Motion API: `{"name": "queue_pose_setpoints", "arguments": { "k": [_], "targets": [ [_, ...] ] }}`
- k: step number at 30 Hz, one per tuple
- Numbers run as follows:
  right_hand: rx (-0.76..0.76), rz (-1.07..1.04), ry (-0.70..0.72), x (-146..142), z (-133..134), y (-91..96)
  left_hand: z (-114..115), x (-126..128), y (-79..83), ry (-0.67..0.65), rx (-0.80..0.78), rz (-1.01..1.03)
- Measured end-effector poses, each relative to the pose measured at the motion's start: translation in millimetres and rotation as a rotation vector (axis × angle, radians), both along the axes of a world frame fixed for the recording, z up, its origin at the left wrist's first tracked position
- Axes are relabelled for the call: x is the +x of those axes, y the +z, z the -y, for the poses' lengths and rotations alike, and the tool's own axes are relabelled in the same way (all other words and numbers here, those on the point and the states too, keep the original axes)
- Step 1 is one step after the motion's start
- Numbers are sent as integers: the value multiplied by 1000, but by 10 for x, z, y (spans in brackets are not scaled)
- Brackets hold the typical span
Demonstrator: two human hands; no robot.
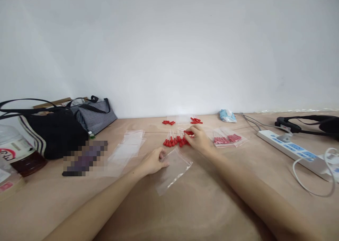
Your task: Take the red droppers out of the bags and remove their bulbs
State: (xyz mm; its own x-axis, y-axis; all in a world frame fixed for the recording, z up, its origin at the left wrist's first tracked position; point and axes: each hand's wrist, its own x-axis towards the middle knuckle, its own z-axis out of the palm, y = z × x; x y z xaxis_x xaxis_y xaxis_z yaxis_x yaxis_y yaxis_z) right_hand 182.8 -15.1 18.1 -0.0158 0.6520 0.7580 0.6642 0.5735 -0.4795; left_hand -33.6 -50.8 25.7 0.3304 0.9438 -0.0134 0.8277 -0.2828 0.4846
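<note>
My left hand (155, 161) pinches the left edge of a clear zip bag (176, 168), which lies tilted and flat-looking on the table. My right hand (197, 138) is closed at the right end of a row of thin clear sticks with red tips (173, 141). Between its thumb and fingers shows a red-tipped stick (188, 132); whether it holds more than one is hidden. Just right of that hand lie clear bags with red-tipped sticks inside (225, 139). A spread of flat clear bags (128, 143) lies to the left.
Loose red pieces (196, 121) lie near the wall. On the left are a black bag (59, 131), a striped bag (96, 115), a bottle (19, 151) and a blurred-out flat object (86, 158). A power strip (293, 151), black headset (312, 126) and blue-white crumpled packet (227, 116) are right.
</note>
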Motion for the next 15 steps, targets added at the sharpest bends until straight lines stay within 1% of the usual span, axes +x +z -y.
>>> {"name": "queue_pose_setpoints", "arguments": {
  "k": [2,3,5,6,8,10,12,13,15],
  "targets": [
    [-57,90,-67,-182,-129,-71,15,-10,8,-4,-69,-37],
    [-75,111,-76,-252,-178,-109,26,-33,14,-21,-77,-35],
    [-104,138,-82,-351,-241,-181,39,-124,37,-41,-39,21],
    [-112,144,-79,-381,-255,-211,38,-194,57,-22,-12,70],
    [-128,157,-68,-416,-257,-253,9,-374,114,80,29,193],
    [-139,166,-53,-426,-231,-266,-58,-583,178,231,26,331],
    [-146,168,-46,-410,-191,-253,-152,-787,222,397,45,420],
    [-149,166,-48,-386,-169,-241,-201,-876,228,473,75,418],
    [-146,163,-63,-287,-121,-216,-287,-1014,207,595,147,271]
  ]
}}
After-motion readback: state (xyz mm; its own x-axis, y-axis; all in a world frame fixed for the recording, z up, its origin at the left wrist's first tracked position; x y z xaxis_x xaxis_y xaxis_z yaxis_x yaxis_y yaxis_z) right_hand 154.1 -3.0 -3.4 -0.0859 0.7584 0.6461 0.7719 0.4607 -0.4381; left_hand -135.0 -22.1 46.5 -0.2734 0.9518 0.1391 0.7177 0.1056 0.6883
